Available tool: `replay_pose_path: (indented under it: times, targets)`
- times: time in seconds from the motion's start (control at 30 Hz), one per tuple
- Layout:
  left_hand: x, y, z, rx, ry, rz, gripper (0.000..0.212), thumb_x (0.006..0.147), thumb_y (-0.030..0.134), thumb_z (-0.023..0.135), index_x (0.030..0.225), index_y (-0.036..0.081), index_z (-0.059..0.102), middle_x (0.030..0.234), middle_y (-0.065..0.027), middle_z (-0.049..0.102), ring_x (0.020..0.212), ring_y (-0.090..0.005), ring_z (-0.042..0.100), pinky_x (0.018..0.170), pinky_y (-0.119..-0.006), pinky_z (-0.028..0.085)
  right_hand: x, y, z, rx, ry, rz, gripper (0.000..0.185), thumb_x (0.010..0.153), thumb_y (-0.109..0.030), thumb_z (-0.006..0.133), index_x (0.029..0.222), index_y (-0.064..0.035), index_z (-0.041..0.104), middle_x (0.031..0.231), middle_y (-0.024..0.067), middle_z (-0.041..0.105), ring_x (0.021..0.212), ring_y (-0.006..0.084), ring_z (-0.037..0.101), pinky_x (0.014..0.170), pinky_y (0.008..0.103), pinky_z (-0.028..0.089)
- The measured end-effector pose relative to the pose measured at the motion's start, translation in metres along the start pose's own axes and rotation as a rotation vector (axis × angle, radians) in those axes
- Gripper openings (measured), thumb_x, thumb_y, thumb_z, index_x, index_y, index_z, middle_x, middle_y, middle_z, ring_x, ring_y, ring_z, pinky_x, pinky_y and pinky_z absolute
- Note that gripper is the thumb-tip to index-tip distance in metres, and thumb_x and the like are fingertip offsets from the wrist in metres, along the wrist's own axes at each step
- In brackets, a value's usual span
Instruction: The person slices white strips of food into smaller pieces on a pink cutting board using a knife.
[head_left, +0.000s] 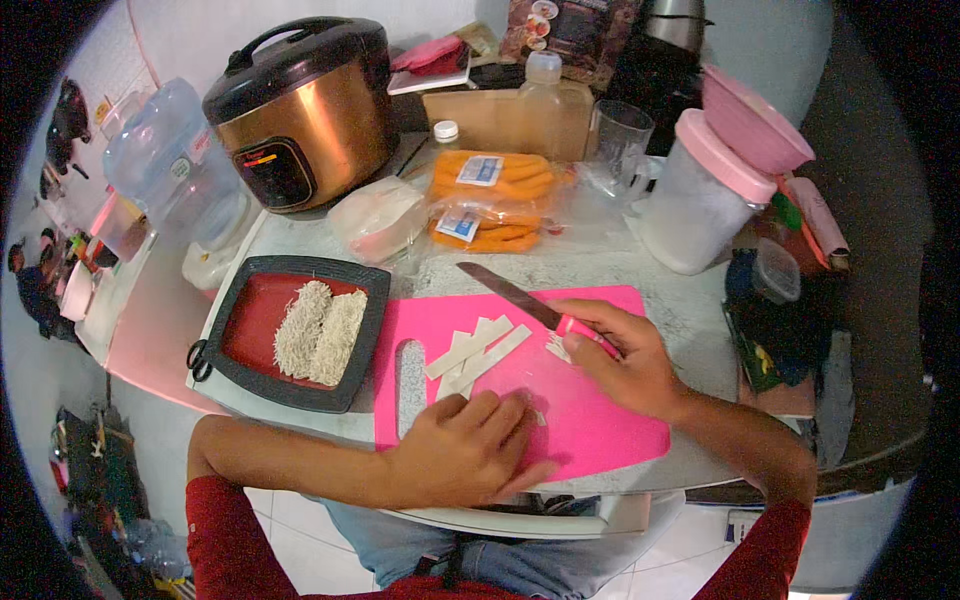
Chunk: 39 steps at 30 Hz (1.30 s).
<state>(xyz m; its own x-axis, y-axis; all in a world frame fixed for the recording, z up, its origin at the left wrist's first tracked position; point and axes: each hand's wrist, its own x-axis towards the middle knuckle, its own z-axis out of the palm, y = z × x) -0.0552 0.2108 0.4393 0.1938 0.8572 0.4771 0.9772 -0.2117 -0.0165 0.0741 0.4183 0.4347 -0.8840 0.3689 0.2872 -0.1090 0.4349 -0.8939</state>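
Observation:
A knife (517, 296) with a pink handle is in my right hand (626, 356), its blade pointing up and left over a pink cutting board (600, 442). Flat white strips (480, 352) lie partly overlapping on the board's left half. My left hand (469, 450) rests over the lower part of the board, just below the strips, fingers curled; what lies under it is hidden. Thin white shreds (557, 347) lie beside the knife handle. Left of the board, a dark-rimmed square dish (251, 322) with a red inside holds two heaps of fine white shreds (319, 334).
Behind the board lie orange items in clear plastic packs (487, 199) and a white plastic-wrapped bundle (380, 217). A copper-coloured rice cooker (315, 127) stands at back left. A glass mug (619, 142) and a pink-lidded container (690, 202) stand at back right. Black scissor handles (198, 360) show by the dish.

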Motion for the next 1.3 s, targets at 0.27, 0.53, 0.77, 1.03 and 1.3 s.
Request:
replay_pose_path:
  times: [0.27,0.53,0.77,1.03,1.3]
  targets:
    - [-0.009,0.013,-0.01,0.072,-0.171,0.015,0.07,0.089,0.056,0.063,0.122,-0.006,0.067,0.125,-0.0209,0.064,0.094,-0.0243,0.057,0.075,-0.035,0.049,0.003,0.004,-0.008,-0.072,0.103,0.006,0.04,0.099,-0.007,0.064,0.138,-0.0003,0.06,0.122,0.0158,0.071,0.11,0.0203,0.067,0.097,0.0328,0.052]
    - [-0.004,0.007,-0.009,0.053,-0.158,0.023,0.067,0.09,0.05,0.064,0.12,-0.009,0.068,0.126,-0.0222,0.063,0.098,-0.0254,0.055,0.077,-0.035,0.049,0.0,0.0,-0.012,-0.243,0.118,-0.2,0.049,0.097,-0.001,0.064,0.145,-0.0004,0.057,0.106,0.015,0.07,0.091,0.0182,0.066,0.082,0.0312,0.052]
    - [0.004,0.004,-0.002,0.093,-0.188,-0.042,0.067,0.088,0.054,0.066,0.124,-0.002,0.068,0.136,-0.0192,0.06,0.101,-0.0252,0.061,0.078,-0.034,0.054,-0.007,-0.005,-0.017,-0.195,0.119,-0.096,0.049,0.097,-0.001,0.063,0.146,-0.0004,0.056,0.094,0.009,0.068,0.082,0.0127,0.062,0.071,0.0287,0.049]
    - [0.007,0.002,0.004,0.107,-0.134,-0.066,0.063,0.09,0.056,0.067,0.114,-0.003,0.072,0.123,-0.0201,0.065,0.091,-0.025,0.06,0.068,-0.034,0.053,-0.019,-0.015,-0.012,-0.264,0.071,-0.072,0.048,0.094,-0.002,0.065,0.142,-0.0002,0.059,0.118,0.018,0.071,0.097,0.0207,0.068,0.086,0.0315,0.055]
    - [0.007,-0.013,-0.006,-0.011,-0.085,-0.043,0.059,0.088,0.059,0.066,0.1,0.001,0.075,0.1,-0.0102,0.065,0.08,-0.0177,0.055,0.06,-0.032,0.043,-0.033,-0.033,-0.002,-0.709,-0.3,-0.313,0.049,0.08,-0.009,0.073,0.129,-0.0049,0.069,0.074,0.0056,0.051,0.058,0.0215,0.047,0.05,0.0382,0.038]
